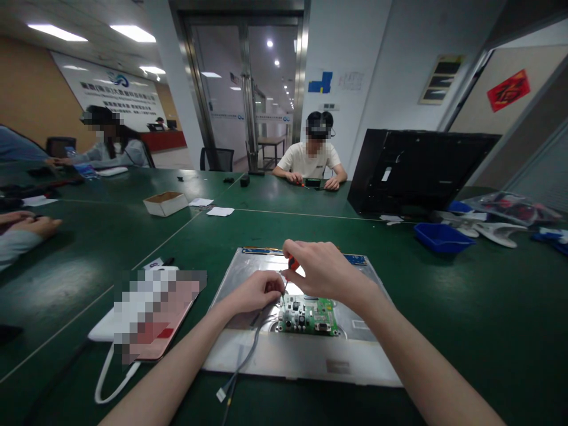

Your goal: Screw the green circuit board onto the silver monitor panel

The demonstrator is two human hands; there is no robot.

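A flat metal display panel (373,355) lies on the green table in front of me, with a green circuit board (310,315) on its middle. My right hand (323,272) is closed around a screwdriver (291,264) with a red and black handle. Its thin shaft points down at the board's upper left corner. Beside that tip is my left hand (261,290), its fingers curled and pinched together; what they hold, if anything, is hidden. A grey cable (254,346) runs from under the left hand to a white connector (220,394) near the panel's front edge.
Left of the panel lie a white device (103,326) and a pink phone-like slab (153,350) with a white cable. A cardboard box (165,205) and papers (220,211) sit farther off. A black monitor (417,171) and blue tray (444,238) stand right. Other people sit around the table.
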